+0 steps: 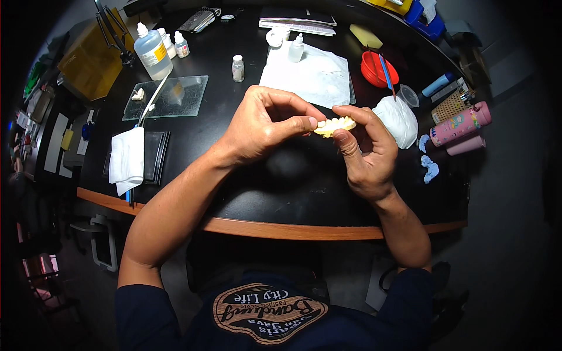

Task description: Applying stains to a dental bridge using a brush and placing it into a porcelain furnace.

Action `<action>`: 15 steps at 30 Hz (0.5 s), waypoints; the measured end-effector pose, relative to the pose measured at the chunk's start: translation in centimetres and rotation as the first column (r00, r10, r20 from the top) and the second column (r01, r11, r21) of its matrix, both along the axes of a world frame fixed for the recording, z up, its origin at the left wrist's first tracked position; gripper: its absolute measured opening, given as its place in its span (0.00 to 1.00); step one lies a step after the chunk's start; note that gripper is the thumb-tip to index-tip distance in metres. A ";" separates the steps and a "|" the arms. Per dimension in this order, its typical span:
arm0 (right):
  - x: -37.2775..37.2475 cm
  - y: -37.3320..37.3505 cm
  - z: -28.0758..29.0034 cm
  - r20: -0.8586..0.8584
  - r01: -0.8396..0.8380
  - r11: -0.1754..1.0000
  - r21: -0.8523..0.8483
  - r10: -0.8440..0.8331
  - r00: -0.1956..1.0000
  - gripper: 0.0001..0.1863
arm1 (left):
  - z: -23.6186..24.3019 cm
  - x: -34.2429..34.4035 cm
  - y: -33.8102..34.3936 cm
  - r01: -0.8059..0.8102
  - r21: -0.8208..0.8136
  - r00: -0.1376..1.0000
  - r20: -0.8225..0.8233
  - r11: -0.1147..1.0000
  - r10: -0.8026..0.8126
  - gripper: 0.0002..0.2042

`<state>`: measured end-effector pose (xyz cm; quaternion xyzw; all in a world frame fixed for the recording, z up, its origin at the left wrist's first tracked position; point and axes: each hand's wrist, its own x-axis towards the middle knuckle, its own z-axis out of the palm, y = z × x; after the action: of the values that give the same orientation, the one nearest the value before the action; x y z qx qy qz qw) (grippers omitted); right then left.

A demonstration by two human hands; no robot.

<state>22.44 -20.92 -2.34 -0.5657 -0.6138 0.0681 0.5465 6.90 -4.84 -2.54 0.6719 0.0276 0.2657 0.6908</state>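
A pale yellow dental model [336, 125] with a row of teeth is held up over the black table, roughly level with the white paper's near edge. My right hand [370, 153] grips its right end between thumb and fingers. At the model's left end my left hand [266, 124] is closed in a pinch, thumb and forefinger on a small whitish tooth there. Whether that tooth is loose or part of the model I cannot tell. Behind my fingers the model's underside is partly hidden.
White paper [310, 76] bears a dropper bottle [296, 49]. Left of it are a small vial [237, 69], a large bottle [153, 52] and a glass slab [193, 99]. To the right are a red bowl [371, 71], white bundle [396, 123], pink bottle [462, 124] and blue impression pieces [429, 169].
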 end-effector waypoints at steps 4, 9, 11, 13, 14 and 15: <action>-0.2 0.0 0.0 -0.135 -0.048 0.998 -0.047 0.041 0.990 0.16 | 0.0 0.1 0.1 0.021 -0.040 1.000 -0.008 0.999 -0.021 0.09; -0.1 -0.2 0.1 -0.176 -0.077 0.995 -0.064 0.065 0.982 0.14 | 0.0 0.2 0.0 0.039 -0.083 0.999 -0.032 0.996 -0.042 0.09; -0.1 -0.2 0.1 -0.182 -0.091 0.994 -0.056 0.079 0.980 0.13 | -0.2 0.2 0.0 0.040 -0.101 0.999 -0.026 0.994 -0.043 0.09; -0.2 -0.2 0.1 -0.196 -0.095 0.993 -0.066 0.081 0.977 0.14 | -0.3 0.1 0.0 0.041 -0.120 0.999 -0.021 0.992 -0.043 0.08; -0.3 -0.2 0.2 -0.207 -0.097 0.992 -0.076 0.079 0.975 0.14 | -0.2 0.1 0.0 0.043 -0.125 0.999 -0.020 0.991 -0.045 0.08; -0.3 -0.2 0.2 -0.206 -0.097 0.992 -0.077 0.079 0.975 0.14 | -0.2 0.1 -0.1 0.044 -0.130 0.999 -0.020 0.991 -0.047 0.08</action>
<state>22.15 -21.14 -2.15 -0.5512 -0.5759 0.1762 0.5775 7.02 -4.90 -2.71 0.6292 0.0374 0.2395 0.7384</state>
